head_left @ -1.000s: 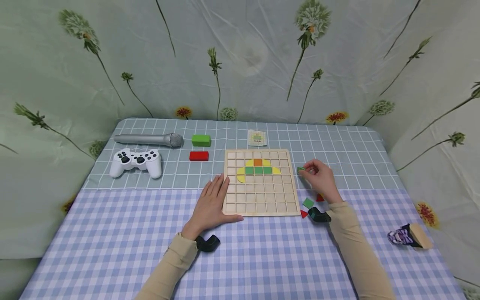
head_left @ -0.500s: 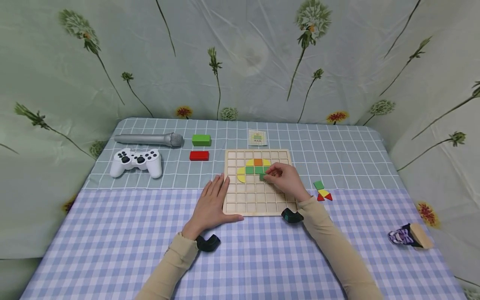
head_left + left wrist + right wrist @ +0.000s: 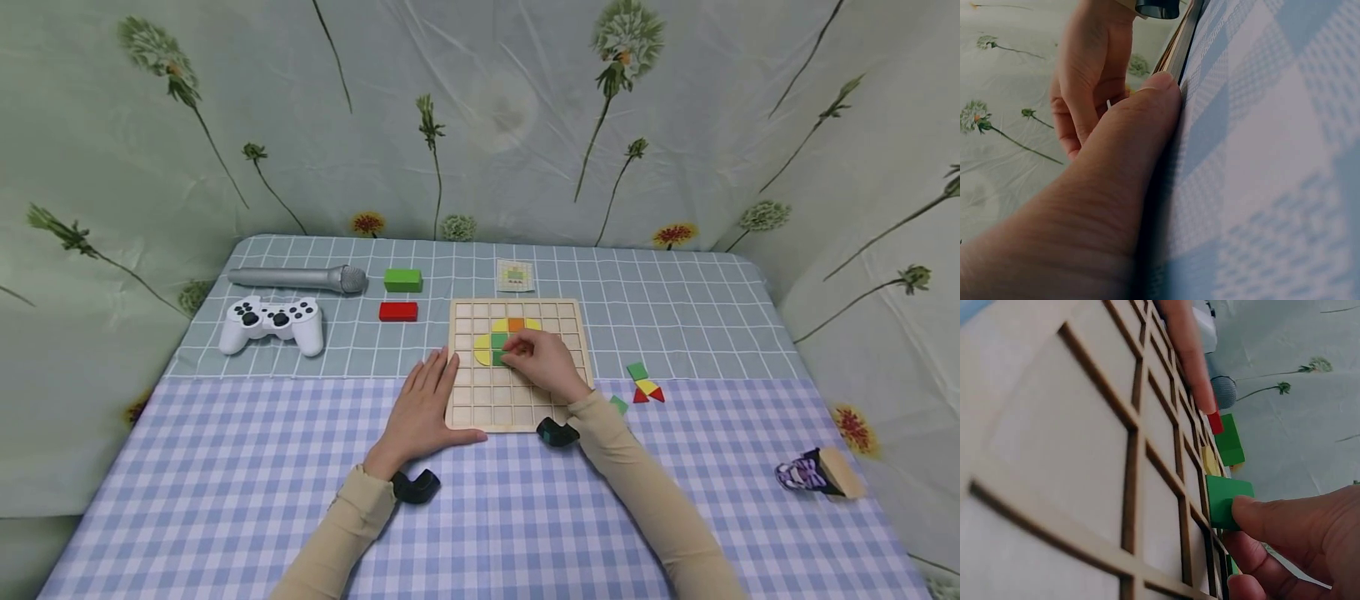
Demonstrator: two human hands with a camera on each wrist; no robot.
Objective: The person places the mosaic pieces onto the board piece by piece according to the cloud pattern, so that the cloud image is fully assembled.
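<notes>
It's green on my flat square tile point(image 3: 1221, 499), pale tan on my gridded wooden board point(image 3: 502, 396), blue-and-white gingham cloth point(image 3: 495, 517)!

Head cam's up high and pretty far back, facing forward and down, so it gets the whole board point(image 3: 502, 396), the left hand point(image 3: 423, 412), the right hand point(image 3: 550, 367), lots of desk point(image 3: 225, 500) and the backdrop point(image 3: 495, 167). Left wrist cam is tilted and super low, right behind the left hand, skimming the cloth point(image 3: 1272, 125). Right wrist cam's tilted too, tight on the board and green tile point(image 3: 1219, 500). Both hands turn up in all three views; head and right wrist also share the red block point(image 3: 398, 312).
</notes>
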